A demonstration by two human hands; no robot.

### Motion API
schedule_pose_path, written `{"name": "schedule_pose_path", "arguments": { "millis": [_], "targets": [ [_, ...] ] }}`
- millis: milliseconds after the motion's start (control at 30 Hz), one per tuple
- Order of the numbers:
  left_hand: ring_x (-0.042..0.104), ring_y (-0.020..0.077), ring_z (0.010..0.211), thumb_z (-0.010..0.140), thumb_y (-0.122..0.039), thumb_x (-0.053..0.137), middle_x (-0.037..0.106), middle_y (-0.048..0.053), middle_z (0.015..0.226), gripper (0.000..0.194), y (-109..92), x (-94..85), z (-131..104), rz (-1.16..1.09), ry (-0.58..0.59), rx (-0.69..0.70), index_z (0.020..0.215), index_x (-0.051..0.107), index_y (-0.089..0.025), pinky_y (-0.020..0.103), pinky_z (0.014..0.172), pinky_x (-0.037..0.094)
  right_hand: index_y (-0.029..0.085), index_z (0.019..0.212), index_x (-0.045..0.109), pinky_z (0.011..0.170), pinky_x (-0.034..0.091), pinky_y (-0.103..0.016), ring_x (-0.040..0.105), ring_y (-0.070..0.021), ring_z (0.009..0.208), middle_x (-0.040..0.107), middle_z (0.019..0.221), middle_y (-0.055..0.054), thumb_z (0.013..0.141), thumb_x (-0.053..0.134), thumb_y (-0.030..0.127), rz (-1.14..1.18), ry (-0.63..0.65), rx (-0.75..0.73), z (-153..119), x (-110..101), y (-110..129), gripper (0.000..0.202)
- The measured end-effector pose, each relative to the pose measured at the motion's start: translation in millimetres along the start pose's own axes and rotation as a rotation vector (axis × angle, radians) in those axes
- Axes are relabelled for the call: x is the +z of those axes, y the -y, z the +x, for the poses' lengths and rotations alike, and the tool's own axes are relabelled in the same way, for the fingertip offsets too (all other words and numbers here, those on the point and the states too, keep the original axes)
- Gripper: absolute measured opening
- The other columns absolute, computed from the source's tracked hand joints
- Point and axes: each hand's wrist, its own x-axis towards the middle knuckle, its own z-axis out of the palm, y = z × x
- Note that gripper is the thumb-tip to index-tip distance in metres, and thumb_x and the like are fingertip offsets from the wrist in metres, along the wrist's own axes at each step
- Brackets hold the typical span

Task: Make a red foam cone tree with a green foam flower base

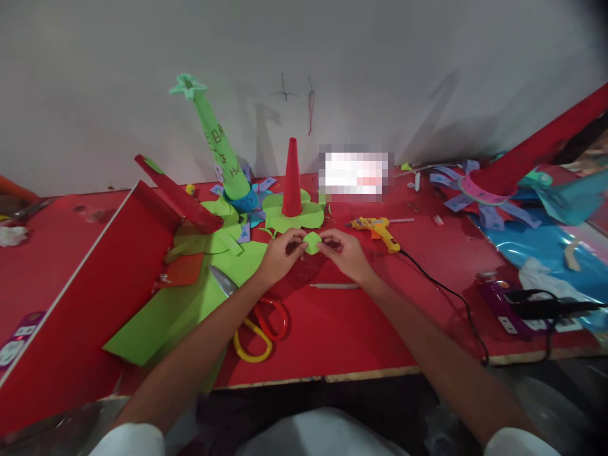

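Observation:
Between my two hands is a small rounded green craft-foam piece [312, 243], held up over the red table. My left hand [284, 252] pinches its left edge, and my right hand [346, 253] pinches the right edge. Just behind them stands a red cone [292, 183] on a green petal-shaped base [275, 218]. A thin pale stick like a pen [335, 286] lies on the table below my hands. Scissors [254, 323] with red and yellow handles rest near my left forearm, blades partly over green sheets [161, 323].
A yellow glue gun [377, 229] with a black cord lies to the right. A purple power strip [506, 307] holds black plugs. At left stand a red panel [95, 291] and a tall green cone [221, 145] topped by a star. A large red cone [532, 152] leans at far right.

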Motion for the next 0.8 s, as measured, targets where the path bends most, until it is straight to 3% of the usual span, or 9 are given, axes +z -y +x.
{"name": "schedule_pose_path", "arguments": {
  "millis": [167,333,533,800],
  "targets": [
    [0.066,0.0167,0.080,0.093,-0.032,0.064,0.069,0.001,0.088,0.013,2,-1.1,-2,0.112,-0.011,0.038,0.101,0.062,-0.021,0.027,0.073,0.049,0.023,0.094,0.071,0.073,0.057,-0.034,0.072,-0.0221,0.083,0.075,0.088,-0.005,0.091,0.072,0.047,0.001,0.012,-0.042,0,1,2,0.024],
    [0.065,0.0170,0.083,0.094,-0.028,0.060,0.067,0.003,0.091,0.009,-4,-2.4,-2,-0.005,0.037,0.087,0.098,0.062,-0.021,0.028,0.077,0.051,0.024,0.098,0.077,0.075,0.059,-0.035,0.072,-0.0225,0.088,0.078,0.098,-0.006,0.093,0.070,0.042,0.088,0.067,-0.031,-1,-2,9,0.020],
    [0.063,0.0163,0.077,0.093,-0.025,0.059,0.066,0.003,0.085,0.007,-4,-3.4,1,-0.074,0.035,0.083,0.090,0.063,-0.020,0.029,0.074,0.048,0.025,0.097,0.077,0.075,0.060,-0.034,0.071,-0.0210,0.086,0.077,0.100,-0.006,0.095,0.066,0.040,0.133,0.073,-0.014,-1,-5,12,0.019],
    [0.064,0.0147,0.070,0.098,-0.028,0.056,0.064,0.000,0.079,0.010,-1,-0.7,0,-0.115,0.083,0.018,0.097,0.061,-0.020,0.028,0.071,0.048,0.024,0.096,0.072,0.071,0.055,-0.032,0.070,-0.0212,0.084,0.076,0.096,-0.006,0.097,0.065,0.046,0.006,0.020,-0.087,-2,-1,14,0.023]
  ]
}}
